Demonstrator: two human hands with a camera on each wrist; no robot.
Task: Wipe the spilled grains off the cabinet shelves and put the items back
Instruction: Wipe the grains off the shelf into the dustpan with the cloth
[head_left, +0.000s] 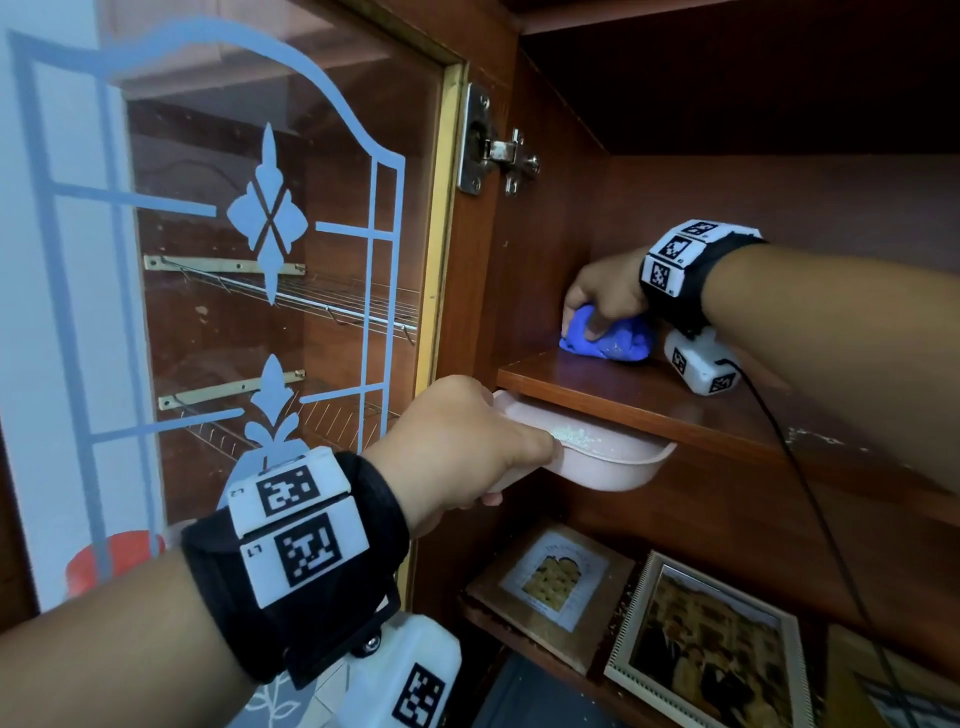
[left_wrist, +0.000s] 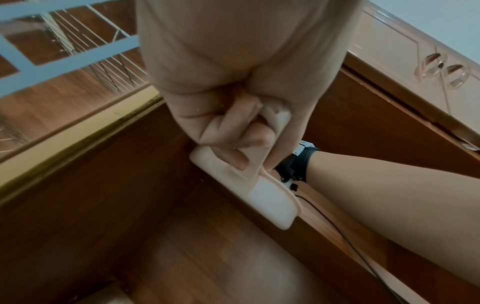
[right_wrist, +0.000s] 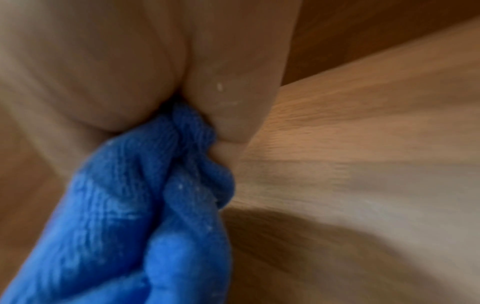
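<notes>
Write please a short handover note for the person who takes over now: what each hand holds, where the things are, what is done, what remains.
Left hand grips the pale pink plastic tray, held just under the front edge of the brown wooden cabinet shelf; swept white grains already lie in it.
Right hand grips the crumpled blue cloth, pressed on the shelf near its left rear corner.
Done: part of the grains caught in the tray.
Left: finish wiping toward the tray, then put the items back. Framed pictures lie on the shelf below.
</notes>
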